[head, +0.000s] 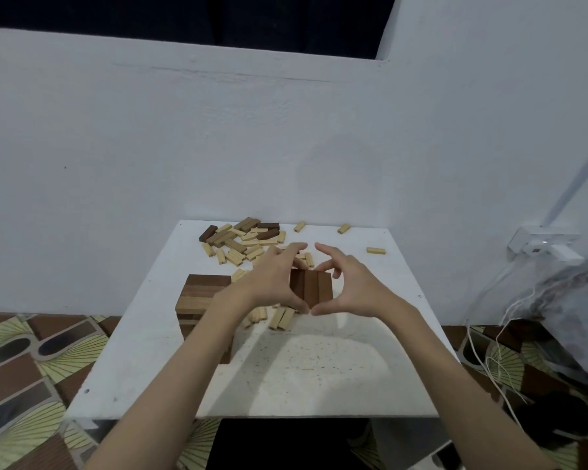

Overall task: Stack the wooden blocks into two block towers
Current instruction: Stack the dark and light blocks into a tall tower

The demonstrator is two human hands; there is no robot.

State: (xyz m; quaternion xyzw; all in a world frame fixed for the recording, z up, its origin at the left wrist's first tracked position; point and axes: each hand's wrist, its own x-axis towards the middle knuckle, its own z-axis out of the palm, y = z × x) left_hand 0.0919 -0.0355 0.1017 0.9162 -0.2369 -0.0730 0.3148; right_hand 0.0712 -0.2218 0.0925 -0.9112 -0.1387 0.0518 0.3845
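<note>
on the white counter (319, 368) the top layer of the second tower (311, 288) is being squared between the left hand (269, 283) and right hand (350, 286), fingers loosely cupped around it, beside the first tower (201, 300); next, loose blocks (238, 242) should be fetched.

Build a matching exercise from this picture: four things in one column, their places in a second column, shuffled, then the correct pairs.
Things:
1. taller block tower
2. dark top layer
3. loose block pile
4. lone pale block

Places:
A. far side of the table, near the wall
B. framed by left hand and right hand
C. by itself toward the table's right edge
D. beside the left forearm

Pairs: 1-D, 2-B, 3-A, 4-C
</note>
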